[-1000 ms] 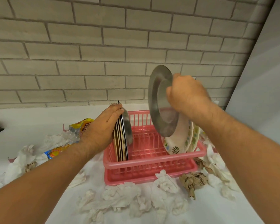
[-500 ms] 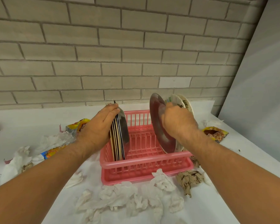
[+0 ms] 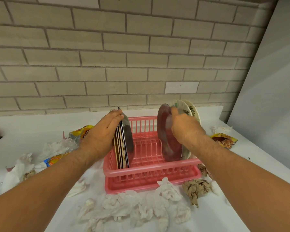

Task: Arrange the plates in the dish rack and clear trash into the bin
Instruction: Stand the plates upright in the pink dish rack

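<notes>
Tissues (image 3: 141,210) and brown wad (image 3: 195,188) strewn before rack (image 3: 149,169); trash uncleared, bin not seen. Steel plate (image 3: 166,131), held high a second ago, now lowered into rack's right end, leaned on floral plates (image 3: 192,111), rim clasped by right hand (image 3: 184,129). Left stack (image 3: 124,144) steadied by flat, straight-fingered left hand (image 3: 100,136). Wrappers (image 3: 224,141) left lying beyond.

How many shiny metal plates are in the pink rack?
2. The left metal plate stands beside the stack that the left hand presses; the right hand grips the right metal plate. Others may hide.
</notes>
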